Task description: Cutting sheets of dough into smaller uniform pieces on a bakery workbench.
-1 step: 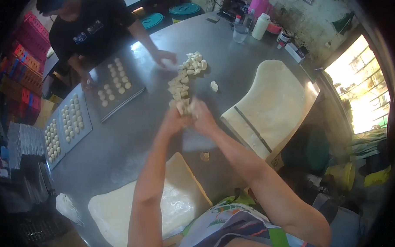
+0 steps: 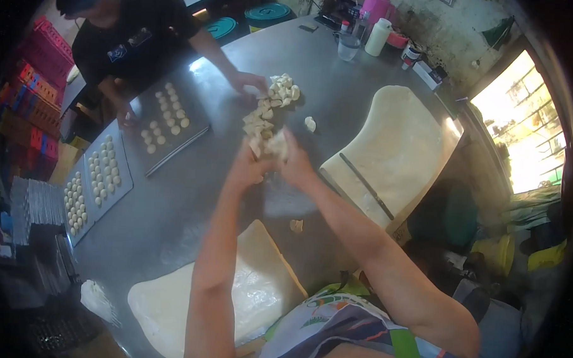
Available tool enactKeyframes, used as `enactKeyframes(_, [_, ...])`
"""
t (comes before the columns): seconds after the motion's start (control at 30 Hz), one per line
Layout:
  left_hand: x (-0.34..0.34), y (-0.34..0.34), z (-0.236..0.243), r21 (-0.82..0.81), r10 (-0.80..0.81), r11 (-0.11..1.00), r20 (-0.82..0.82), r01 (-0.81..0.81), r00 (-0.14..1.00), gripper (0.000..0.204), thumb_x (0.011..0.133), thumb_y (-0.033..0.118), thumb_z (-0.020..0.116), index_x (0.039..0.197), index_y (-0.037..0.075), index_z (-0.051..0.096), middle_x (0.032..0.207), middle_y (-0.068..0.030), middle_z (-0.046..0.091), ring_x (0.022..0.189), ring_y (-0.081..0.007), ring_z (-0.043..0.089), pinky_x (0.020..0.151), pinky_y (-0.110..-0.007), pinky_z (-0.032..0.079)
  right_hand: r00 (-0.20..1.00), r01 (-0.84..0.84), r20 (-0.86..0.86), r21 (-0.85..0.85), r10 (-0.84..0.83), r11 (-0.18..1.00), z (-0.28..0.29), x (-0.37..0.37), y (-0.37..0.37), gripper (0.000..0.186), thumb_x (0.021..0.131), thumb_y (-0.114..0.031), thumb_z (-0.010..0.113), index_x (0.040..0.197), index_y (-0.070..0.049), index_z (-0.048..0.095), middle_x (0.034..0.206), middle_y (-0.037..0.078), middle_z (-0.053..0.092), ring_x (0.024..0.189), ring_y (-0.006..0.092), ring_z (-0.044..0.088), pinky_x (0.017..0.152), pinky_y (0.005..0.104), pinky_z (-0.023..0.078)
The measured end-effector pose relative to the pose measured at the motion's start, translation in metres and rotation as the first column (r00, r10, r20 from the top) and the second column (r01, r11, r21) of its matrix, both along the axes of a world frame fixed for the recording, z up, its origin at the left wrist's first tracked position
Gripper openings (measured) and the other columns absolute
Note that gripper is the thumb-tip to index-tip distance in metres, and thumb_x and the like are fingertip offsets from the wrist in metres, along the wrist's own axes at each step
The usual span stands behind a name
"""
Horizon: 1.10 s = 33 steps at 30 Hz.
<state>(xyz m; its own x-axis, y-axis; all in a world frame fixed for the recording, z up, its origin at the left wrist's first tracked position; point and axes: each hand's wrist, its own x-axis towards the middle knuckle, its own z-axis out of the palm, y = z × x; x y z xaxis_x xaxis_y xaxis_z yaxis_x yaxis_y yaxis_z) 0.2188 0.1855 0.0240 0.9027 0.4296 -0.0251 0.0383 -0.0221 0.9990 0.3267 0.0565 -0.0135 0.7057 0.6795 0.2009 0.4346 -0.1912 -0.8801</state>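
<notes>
Both my hands meet at the near end of a line of cut dough pieces [image 2: 259, 122] on the metal table. My left hand [image 2: 245, 167] closes on the pieces from the left. From the right, my right hand [image 2: 294, 164] closes round the same small cluster of dough pieces [image 2: 273, 147]. Some fingers are hidden behind the dough and slightly blurred. At the far end of the line lies a looser heap of pieces [image 2: 282, 90]. One single piece [image 2: 310, 123] sits apart, right of the line.
Across the table a co-worker's hand [image 2: 249, 83] reaches to the heap. Trays with dough balls [image 2: 193, 138] stand at left. A dough sheet [image 2: 401, 139] with a long thin bar [image 2: 365, 185] lies right; another sheet [image 2: 162, 294] lies near me. A dough scrap [image 2: 296, 226] is in front.
My hands have shifted slightly, and the dough between them shows more. The co-worker's hand has moved right, up to the heap of pieces.
</notes>
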Motion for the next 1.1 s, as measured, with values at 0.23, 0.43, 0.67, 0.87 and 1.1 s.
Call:
enactKeyframes(0.23, [-0.057, -0.021, -0.058, 0.193, 0.146, 0.972, -0.068, -0.13, 0.987, 0.053, 0.082, -0.002, 0.07, 0.129, 0.006, 0.047, 0.109, -0.0057, 0.058, 0.099, -0.0164, 0.059, 0.081, -0.032, 0.052, 0.881, -0.404, 0.095, -0.358, 0.463, 0.842, -0.023, -0.024, -0.058, 0.05, 0.082, -0.026, 0.07, 0.127, -0.005, 0.059, 0.118, 0.018, 0.062, 0.109, 0.0315, 0.062, 0.093, 0.0432, 0.048])
enactKeyframes(0.43, [-0.164, -0.124, -0.09, -0.295, 0.128, 0.935, -0.241, -0.199, 0.962, 0.044, 0.085, 0.0, 0.069, 0.124, 0.006, 0.05, 0.119, -0.0101, 0.058, 0.106, -0.0177, 0.059, 0.086, -0.032, 0.052, 0.741, -0.579, -0.056, -0.558, 0.669, 0.594, -0.069, -0.086, -0.177, 0.032, 0.074, -0.019, 0.072, 0.101, -0.005, 0.062, 0.107, 0.02, 0.063, 0.096, 0.0377, 0.06, 0.082, 0.0441, 0.051])
enactKeyframes(0.67, [-0.179, -0.153, -0.057, -0.177, 0.335, 0.907, -0.246, -0.382, 0.91, 0.031, 0.087, 0.003, 0.069, 0.113, 0.004, 0.054, 0.112, -0.0096, 0.063, 0.1, -0.0162, 0.062, 0.086, -0.03, 0.051, 0.993, -0.009, -0.121, 0.064, 0.017, 0.998, 0.034, -0.026, -0.123, 0.051, 0.086, -0.033, 0.075, 0.128, -0.006, 0.061, 0.116, 0.013, 0.065, 0.105, 0.0237, 0.063, 0.087, 0.0367, 0.051])
enactKeyframes(0.87, [-0.173, -0.191, -0.022, 0.049, 0.352, 0.936, -0.223, -0.35, 0.909, 0.027, 0.088, 0.005, 0.069, 0.11, 0.004, 0.055, 0.112, -0.0097, 0.063, 0.095, -0.0142, 0.062, 0.081, -0.028, 0.051, 0.966, 0.043, 0.255, -0.354, 0.053, 0.934, -0.005, 0.051, -0.221, 0.043, 0.086, -0.027, 0.068, 0.12, -0.003, 0.061, 0.123, 0.021, 0.061, 0.116, 0.0377, 0.057, 0.097, 0.045, 0.047])
enactKeyframes(1.1, [-0.218, -0.253, -0.043, -0.007, 0.398, 0.902, -0.376, -0.432, 0.837, 0.028, 0.088, 0.007, 0.071, 0.111, 0.003, 0.055, 0.106, -0.0073, 0.063, 0.09, -0.0128, 0.062, 0.078, -0.028, 0.052, 0.943, 0.179, 0.327, -0.655, 0.063, 0.734, -0.058, 0.094, -0.273, 0.034, 0.09, -0.023, 0.059, 0.116, -0.001, 0.06, 0.12, 0.026, 0.061, 0.115, 0.0404, 0.057, 0.096, 0.0501, 0.047])
